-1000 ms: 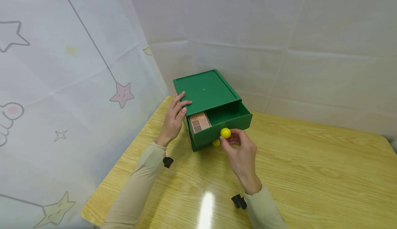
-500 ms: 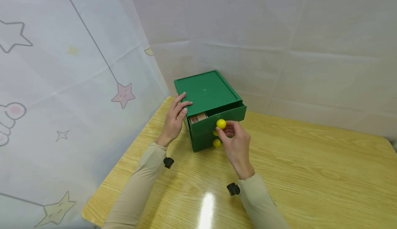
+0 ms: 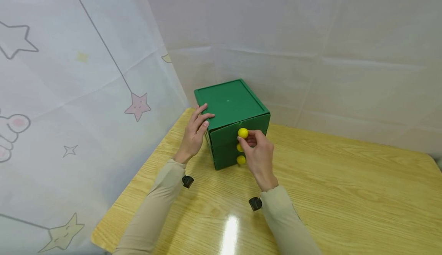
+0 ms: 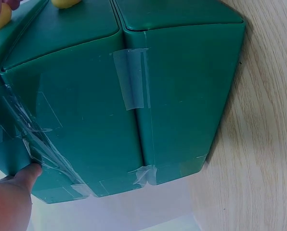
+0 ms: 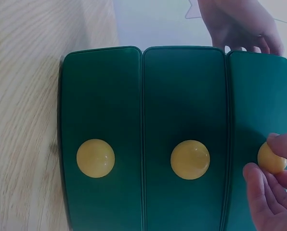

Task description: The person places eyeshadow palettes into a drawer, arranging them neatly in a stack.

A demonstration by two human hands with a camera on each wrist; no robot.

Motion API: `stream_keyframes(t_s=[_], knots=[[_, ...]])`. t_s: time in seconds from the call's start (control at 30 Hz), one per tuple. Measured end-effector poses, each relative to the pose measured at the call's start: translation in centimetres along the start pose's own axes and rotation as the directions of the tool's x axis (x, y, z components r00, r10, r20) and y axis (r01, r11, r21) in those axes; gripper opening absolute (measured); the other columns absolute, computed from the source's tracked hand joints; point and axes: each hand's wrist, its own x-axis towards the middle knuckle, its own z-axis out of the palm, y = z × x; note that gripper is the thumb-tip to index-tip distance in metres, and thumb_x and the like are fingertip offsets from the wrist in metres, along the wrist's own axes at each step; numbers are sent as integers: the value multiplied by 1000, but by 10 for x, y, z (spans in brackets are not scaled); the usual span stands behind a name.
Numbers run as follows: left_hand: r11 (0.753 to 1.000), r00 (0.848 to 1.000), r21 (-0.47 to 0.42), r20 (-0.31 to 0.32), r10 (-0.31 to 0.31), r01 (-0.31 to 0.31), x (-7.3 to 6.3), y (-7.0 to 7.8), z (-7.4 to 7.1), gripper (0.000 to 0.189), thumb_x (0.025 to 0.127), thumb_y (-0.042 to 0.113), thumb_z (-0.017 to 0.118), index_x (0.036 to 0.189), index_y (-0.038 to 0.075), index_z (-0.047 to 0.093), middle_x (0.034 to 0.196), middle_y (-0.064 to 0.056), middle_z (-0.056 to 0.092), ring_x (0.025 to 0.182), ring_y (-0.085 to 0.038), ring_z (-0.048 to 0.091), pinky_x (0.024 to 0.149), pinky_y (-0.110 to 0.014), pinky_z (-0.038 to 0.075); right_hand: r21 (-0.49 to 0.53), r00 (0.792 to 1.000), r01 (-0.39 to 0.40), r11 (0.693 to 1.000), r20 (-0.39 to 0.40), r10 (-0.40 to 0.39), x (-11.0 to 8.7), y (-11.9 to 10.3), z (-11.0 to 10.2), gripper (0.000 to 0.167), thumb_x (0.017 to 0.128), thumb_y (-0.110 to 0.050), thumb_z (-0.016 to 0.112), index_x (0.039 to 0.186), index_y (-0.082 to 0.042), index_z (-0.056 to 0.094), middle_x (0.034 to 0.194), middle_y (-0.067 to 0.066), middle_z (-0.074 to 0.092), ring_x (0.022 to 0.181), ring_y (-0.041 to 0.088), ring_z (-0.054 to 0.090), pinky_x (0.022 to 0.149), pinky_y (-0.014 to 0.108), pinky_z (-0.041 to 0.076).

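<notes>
A green three-drawer box (image 3: 231, 103) stands on the table, each drawer front bearing a round yellow knob. My right hand (image 3: 259, 156) pinches the top drawer's knob (image 3: 243, 133) between thumb and fingers. That top drawer (image 5: 259, 96) sits pushed in, nearly flush, with a thin dark gap under the lid in the head view. Below it are the middle knob (image 5: 190, 160) and the bottom knob (image 5: 95, 158). My left hand (image 3: 193, 134) rests with spread fingers on the box's left side and top edge. Clear tape (image 4: 130, 79) runs over the box's side seams.
The wood-grain table (image 3: 345, 186) extends to the right and front of the box. A pale wall sheet (image 3: 293, 36) hangs right behind it, and a sheet with printed stars (image 3: 138, 106) hangs on the left. Dark wrist cameras (image 3: 256, 204) show below the hands.
The top drawer has slid inward from partly open, covering the makeup palette inside. My right hand has moved away from me with the knob. The left hand has stayed in place.
</notes>
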Motion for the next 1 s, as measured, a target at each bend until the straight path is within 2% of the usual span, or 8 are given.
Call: stream_keyframes(t_s=[0.43, 0.73, 0.97, 1.0], knots=[[1000, 1000, -15, 4, 12, -12, 3, 0, 3, 31, 100, -1, 38, 123, -6, 59, 151, -29, 32, 146, -49, 12, 118, -59, 17, -12, 1000, -6, 1000, -19, 5, 5, 2, 2, 25, 85, -20, 75, 98, -1, 64, 92, 11, 68, 74, 20, 67, 69, 30, 59], [1000, 1000, -13, 14, 9, -9, 3, 1, 0, 31, 100, -2, 39, 123, -7, 58, 150, -29, 32, 145, -50, 12, 117, -60, 17, -32, 999, -11, 999, 29, 12, 6, 4, 0, 28, 86, -21, 74, 102, -2, 63, 93, 10, 68, 75, 19, 66, 69, 29, 58], [997, 999, 74, 49, -6, 2, -4, -39, -1, 35, 105, 19, 36, 132, 14, 57, 158, -8, 30, 151, -32, 11, 118, -56, 20, -37, 996, 0, 999, 84, 3, 2, 3, -8, 29, 85, -21, 75, 103, -1, 64, 93, 12, 68, 76, 21, 67, 69, 30, 59], [996, 998, 93, 66, -20, 14, -4, -38, -4, 36, 105, 22, 35, 134, 15, 56, 158, -7, 29, 151, -31, 10, 118, -56, 21, -44, 995, 9, 999, 96, -4, 2, 3, -11, 29, 86, -21, 74, 104, -1, 64, 94, 12, 68, 76, 21, 67, 69, 30, 59]])
